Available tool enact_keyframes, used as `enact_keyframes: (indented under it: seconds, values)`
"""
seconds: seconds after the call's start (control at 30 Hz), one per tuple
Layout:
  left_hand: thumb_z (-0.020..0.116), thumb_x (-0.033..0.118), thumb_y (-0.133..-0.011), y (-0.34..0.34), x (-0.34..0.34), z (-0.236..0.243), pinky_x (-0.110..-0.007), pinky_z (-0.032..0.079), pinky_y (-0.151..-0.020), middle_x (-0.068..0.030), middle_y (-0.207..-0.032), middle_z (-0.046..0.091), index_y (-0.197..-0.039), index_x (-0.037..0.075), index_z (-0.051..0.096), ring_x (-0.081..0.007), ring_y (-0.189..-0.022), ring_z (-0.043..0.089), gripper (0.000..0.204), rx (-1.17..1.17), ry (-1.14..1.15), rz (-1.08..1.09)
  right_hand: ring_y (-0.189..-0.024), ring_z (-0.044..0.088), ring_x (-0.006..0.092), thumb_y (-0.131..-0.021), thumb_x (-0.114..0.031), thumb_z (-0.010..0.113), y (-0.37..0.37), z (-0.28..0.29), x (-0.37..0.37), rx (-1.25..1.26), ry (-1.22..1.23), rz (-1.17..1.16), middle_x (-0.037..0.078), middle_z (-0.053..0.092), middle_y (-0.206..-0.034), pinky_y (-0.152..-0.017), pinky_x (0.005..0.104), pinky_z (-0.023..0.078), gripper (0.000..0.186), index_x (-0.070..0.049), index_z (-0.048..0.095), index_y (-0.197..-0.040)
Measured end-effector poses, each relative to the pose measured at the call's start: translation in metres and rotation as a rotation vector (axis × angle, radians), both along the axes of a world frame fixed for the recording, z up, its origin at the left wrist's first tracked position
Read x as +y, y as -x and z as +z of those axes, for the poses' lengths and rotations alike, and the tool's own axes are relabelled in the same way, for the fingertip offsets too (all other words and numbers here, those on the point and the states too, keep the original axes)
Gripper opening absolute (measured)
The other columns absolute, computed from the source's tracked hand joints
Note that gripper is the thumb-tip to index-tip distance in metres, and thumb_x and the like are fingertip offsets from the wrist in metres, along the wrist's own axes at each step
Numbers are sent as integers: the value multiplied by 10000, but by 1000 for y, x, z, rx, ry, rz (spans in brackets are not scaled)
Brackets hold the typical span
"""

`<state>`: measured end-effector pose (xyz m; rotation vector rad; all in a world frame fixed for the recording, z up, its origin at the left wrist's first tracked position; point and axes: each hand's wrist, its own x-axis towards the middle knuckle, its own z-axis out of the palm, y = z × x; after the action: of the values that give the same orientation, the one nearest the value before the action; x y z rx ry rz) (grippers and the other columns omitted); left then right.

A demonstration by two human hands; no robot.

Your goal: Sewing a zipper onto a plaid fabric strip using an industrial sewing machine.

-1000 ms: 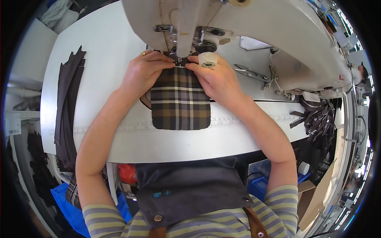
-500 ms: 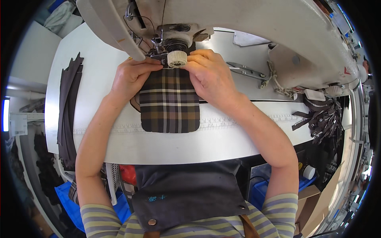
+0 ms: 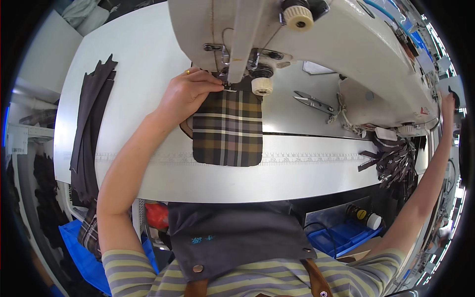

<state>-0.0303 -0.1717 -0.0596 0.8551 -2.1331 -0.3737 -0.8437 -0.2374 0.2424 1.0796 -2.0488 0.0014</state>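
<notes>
My left hand [image 3: 190, 91] pinches the top edge of a plaid fabric piece [image 3: 226, 131] at the presser foot [image 3: 225, 85] of the white sewing machine [image 3: 363, 39]. The brown, grey and white piece lies flat, with a rounded dark layer [image 3: 184, 126] showing at its left. My right hand [image 3: 447, 106] is stretched out to the far right end of the machine, beside a dark part at the rim of the view; its fingers are too small and distorted to read.
Dark strips [image 3: 89, 128] lie on the left of the white worktable [image 3: 128, 74], and a bundle of zippers [image 3: 393, 161] at the right. Scissors [image 3: 314, 104] and cord [image 3: 341, 106] rest beside the machine. Blue trays [image 3: 341, 237] and a white-capped bottle [image 3: 373, 220] are below the edge.
My right hand has left the fabric and swung to the far right end of the machine. My left hand stays at the presser foot. The view has shifted between frames.
</notes>
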Motion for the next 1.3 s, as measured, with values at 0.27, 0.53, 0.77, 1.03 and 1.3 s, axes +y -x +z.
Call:
enact_keyframes:
  seconds: [0.27,0.53,0.77,1.03,1.3]
  values:
    - [617,-53,-726,-13,12,6,-346,528,-823,-53,-947,690,-894,54,726,-271,-904,624,227,-66,-37,98,-1044,603,234,-966,-507,448,-96,-234,59,-1622,983,934,129,627,-1162,-933,331,467,613,38,577,-1214]
    - [622,-71,-710,-7,8,4,-340,538,-784,-55,-916,692,-869,54,725,-258,-858,633,228,-6,-4,60,-1034,614,202,-927,-447,569,-42,-91,28,-1471,409,495,137,642,-1110,-899,325,479,581,73,578,-1186]
    - [618,-74,-712,-10,11,6,-342,536,-785,-63,-916,691,-879,54,727,-264,-852,629,237,-40,-35,94,-1016,629,210,-887,-485,615,-90,-203,66,-1414,928,702,127,610,-1178,-861,317,511,638,68,564,-1200]
    - [609,-74,-712,-7,8,7,-341,533,-800,-67,-922,690,-890,48,726,-268,-873,630,245,-40,-41,71,-1085,598,221,-919,-495,552,-59,-120,35,-1497,441,460,130,576,-1234,-902,356,499,667,59,490,-1285]
    - [599,-69,-725,-10,6,6,-345,530,-821,-57,-936,692,-896,51,727,-261,-892,632,246,-65,-35,53,-1154,536,246,-998,-368,426,-131,-220,91,-1450,964,667,138,509,-1332,-985,411,410,479,-10,473,-1313]
